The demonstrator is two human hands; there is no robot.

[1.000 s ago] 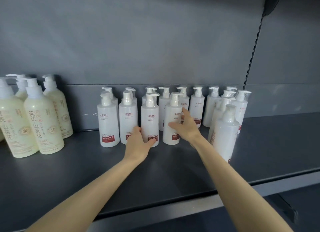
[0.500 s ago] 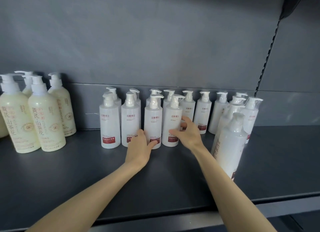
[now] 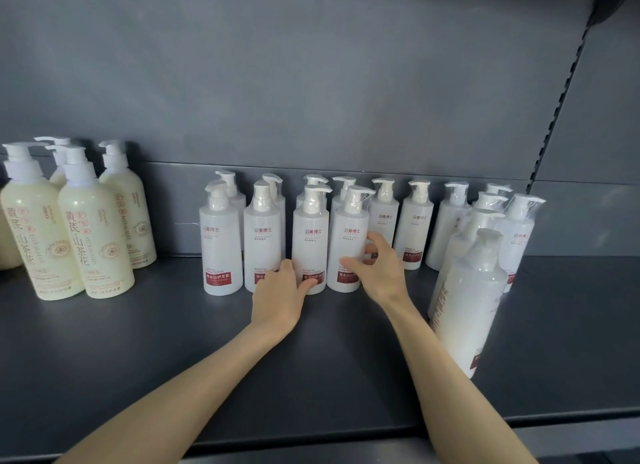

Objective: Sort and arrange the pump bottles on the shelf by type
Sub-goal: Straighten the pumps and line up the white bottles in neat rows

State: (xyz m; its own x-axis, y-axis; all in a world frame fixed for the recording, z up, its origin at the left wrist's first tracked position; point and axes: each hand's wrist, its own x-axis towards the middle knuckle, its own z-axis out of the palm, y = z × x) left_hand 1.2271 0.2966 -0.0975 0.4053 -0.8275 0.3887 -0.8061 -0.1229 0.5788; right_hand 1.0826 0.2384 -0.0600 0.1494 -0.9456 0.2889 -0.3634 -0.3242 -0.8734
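Note:
Several white pump bottles with red labels stand in two rows on the dark shelf (image 3: 166, 345). My left hand (image 3: 278, 299) clasps the base of the third front-row white bottle (image 3: 310, 235), thumb on its red label. My right hand (image 3: 379, 273) wraps the lower part of the fourth front-row white bottle (image 3: 349, 228), thumb in front, fingers round its right side. The two bottles stand upright and touch each other. Several larger cream-yellow pump bottles (image 3: 93, 241) stand grouped at the far left.
A cluster of white bottles stands at the right, with one near bottle (image 3: 474, 297) turned label-away, close beside my right forearm. The grey back panel (image 3: 311, 82) rises behind the rows. A slotted upright (image 3: 561, 106) runs at the right. The shelf's front edge (image 3: 346, 436) is near me.
The two held bottles have moved slightly back into line with the front row. Both hands kept their places on them; the view has shifted a little.

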